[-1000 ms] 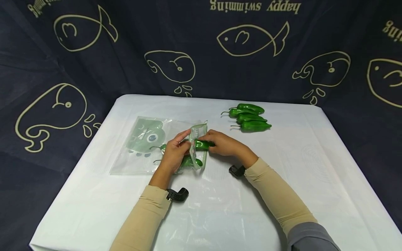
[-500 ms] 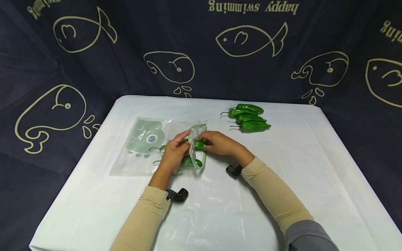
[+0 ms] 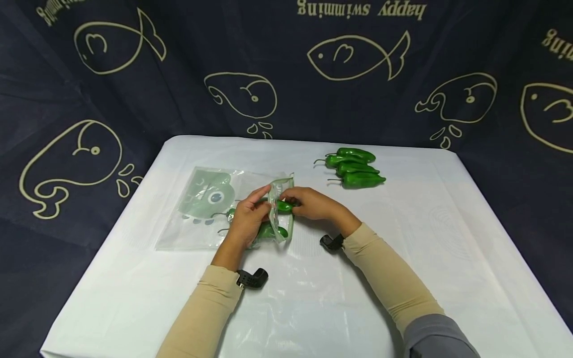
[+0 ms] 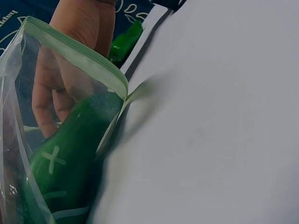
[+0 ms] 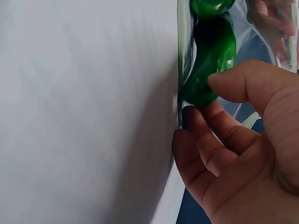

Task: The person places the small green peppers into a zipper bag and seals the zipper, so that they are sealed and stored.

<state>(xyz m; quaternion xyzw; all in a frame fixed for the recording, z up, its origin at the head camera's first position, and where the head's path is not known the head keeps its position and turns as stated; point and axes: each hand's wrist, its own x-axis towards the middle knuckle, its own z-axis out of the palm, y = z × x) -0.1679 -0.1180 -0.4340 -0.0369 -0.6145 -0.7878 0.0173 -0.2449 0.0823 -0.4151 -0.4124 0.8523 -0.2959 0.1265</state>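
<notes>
A clear zip bag [image 3: 172, 241] with a green cartoon print lies flat on the table, its mouth raised on the right side. My left hand [image 3: 246, 221] holds the mouth's edge, thumb and fingers at the plastic. At that mouth my right hand [image 3: 315, 204] pinches the tip of a green chili pepper [image 3: 285, 206], its stem end inside the bag. In the right wrist view the thumb [image 5: 233, 81] presses on the pepper from above, fingers below it. Another green pepper [image 3: 282, 232] lies inside the bag, partly hidden by the left hand. The left wrist view shows the bag's green zip strip [image 4: 79, 53].
Several green peppers [image 3: 362, 180] lie in a row at the table's back right. The table wears a white cover [image 3: 313, 308]. Behind it hangs a dark blue cloth [image 3: 286, 54] with fish drawings. Black wrist cameras sit on both wrists.
My right hand has shifted slightly left, pushing the pepper deeper into the bag, so less of it sticks out. The left hand and the row of peppers stay in place.
</notes>
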